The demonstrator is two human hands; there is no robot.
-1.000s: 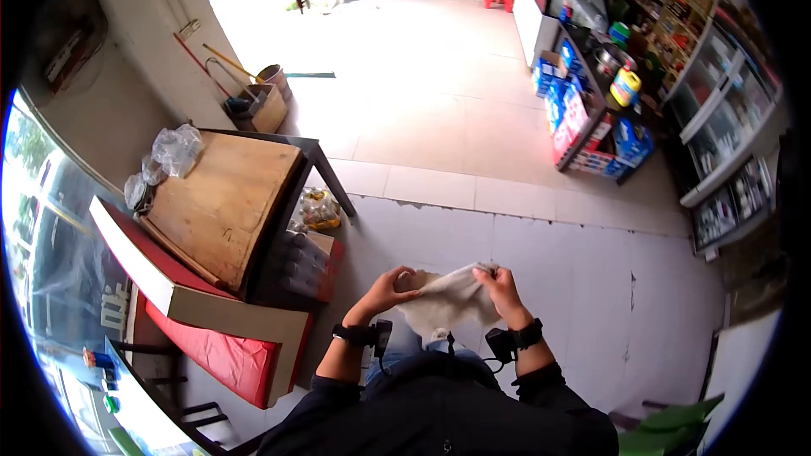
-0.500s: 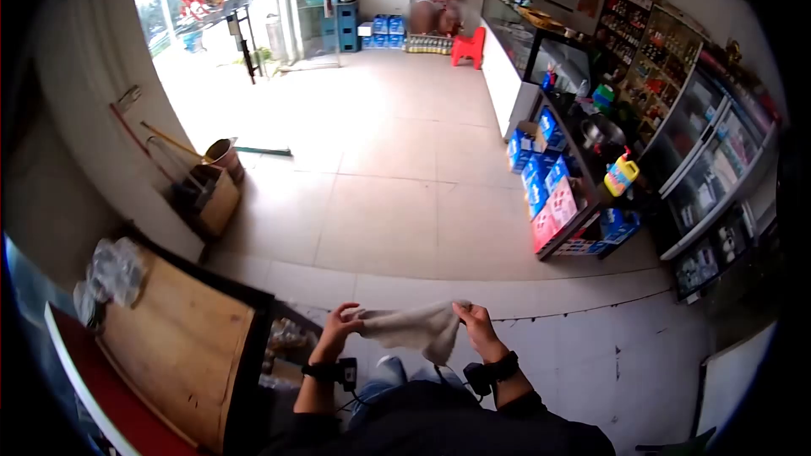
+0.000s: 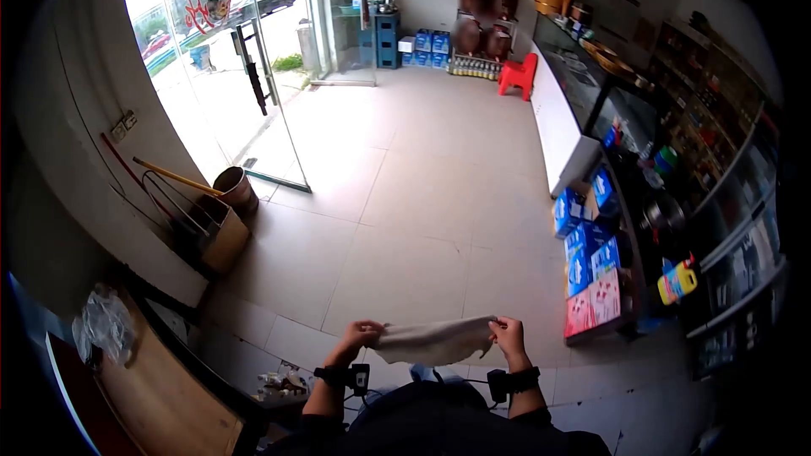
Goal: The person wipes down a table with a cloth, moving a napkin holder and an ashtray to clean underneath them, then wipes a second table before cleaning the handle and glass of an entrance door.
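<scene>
A light grey-beige cloth [image 3: 435,341] is stretched out between my two hands, low in the head view and in front of my body. Its left end is pinched by my left hand [image 3: 363,338], with the fingers closed. The upper right corner is gripped by my right hand [image 3: 508,336], closed as well, and a loose edge hangs down beside it. Black bands with small boxes circle both wrists.
At the lower left stands a wooden-topped table [image 3: 169,380] with a crumpled plastic bag [image 3: 108,325]. Brooms lean in a box [image 3: 221,241] beside a bucket [image 3: 236,189]. A glass door [image 3: 270,118] stands ajar. Blue cartons [image 3: 579,253] line the right counter; a red stool [image 3: 518,76] is farther back.
The cloth is now pulled wider and flatter between my hands, which are farther apart. The view has shifted, showing more of the door and the room's far end.
</scene>
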